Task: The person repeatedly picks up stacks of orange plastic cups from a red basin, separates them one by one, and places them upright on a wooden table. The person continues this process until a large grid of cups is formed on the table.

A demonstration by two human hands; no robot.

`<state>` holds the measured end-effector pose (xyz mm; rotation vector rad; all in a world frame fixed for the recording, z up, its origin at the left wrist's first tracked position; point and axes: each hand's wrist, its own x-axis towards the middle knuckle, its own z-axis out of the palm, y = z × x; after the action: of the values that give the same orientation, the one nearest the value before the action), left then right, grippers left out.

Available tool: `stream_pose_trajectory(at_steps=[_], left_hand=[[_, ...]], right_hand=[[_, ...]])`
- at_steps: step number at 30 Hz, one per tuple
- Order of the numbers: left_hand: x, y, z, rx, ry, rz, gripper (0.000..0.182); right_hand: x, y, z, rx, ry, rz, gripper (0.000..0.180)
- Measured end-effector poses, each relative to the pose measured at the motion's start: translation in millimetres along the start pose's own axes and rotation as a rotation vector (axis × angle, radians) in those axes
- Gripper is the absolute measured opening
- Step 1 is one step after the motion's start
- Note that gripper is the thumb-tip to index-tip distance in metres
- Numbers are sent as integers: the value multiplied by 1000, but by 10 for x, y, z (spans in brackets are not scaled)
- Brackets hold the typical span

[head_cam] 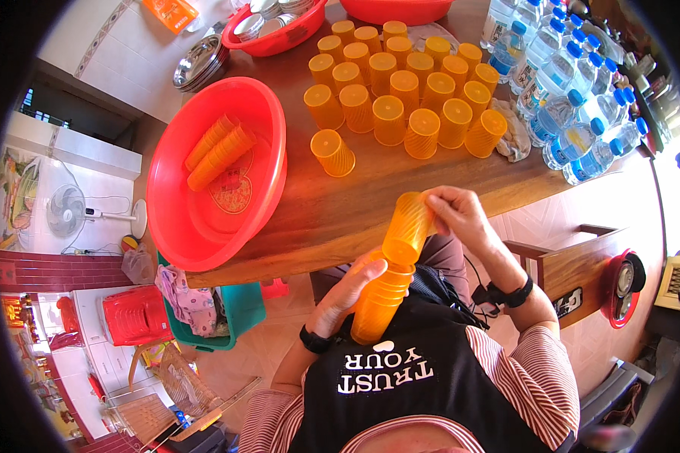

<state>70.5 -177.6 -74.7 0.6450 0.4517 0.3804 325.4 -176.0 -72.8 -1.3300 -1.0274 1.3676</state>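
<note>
My left hand (351, 286) is wrapped around a stack of nested orange plastic cups (378, 308), held tilted in front of my chest. My right hand (459, 212) grips one more orange cup (409, 223) by its upper end, and its lower end meets the mouth of the stack. On the wooden table (311, 209) stand several upside-down orange cups (389, 113) in a group, one of them (332, 152) a little nearer to me. At the left, a large red plastic basin (215, 243) holds stacked orange cups (221, 157) lying on their sides.
Plastic water bottles with blue caps (561, 107) fill the table's right end beside a crumpled cloth (510, 133). Metal bowls (201, 62) and a red basin of metal tins (311, 31) lie at the back left. A green tub (241, 317) stands below the table edge, and a wooden bench (589, 266) at the right.
</note>
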Motion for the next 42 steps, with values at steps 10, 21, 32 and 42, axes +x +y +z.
stream_pose_trajectory(at_steps=[10, 21, 32, 42], left_hand=[[68, -43, -27, 89, 217, -62, 59], [140, -149, -153, -5, 282, -29, 54], [-45, -212, -249, -78, 392, 26, 51], [-23, -230, -302, -114, 275, 50, 51]], right_hand=[[35, 245, 135, -134, -64, 69, 23], [-233, -113, 213, -699, 161, -415, 15], [69, -24, 413, -708, -125, -551, 44], [-213, -251, 534, -894, -360, -709, 72]])
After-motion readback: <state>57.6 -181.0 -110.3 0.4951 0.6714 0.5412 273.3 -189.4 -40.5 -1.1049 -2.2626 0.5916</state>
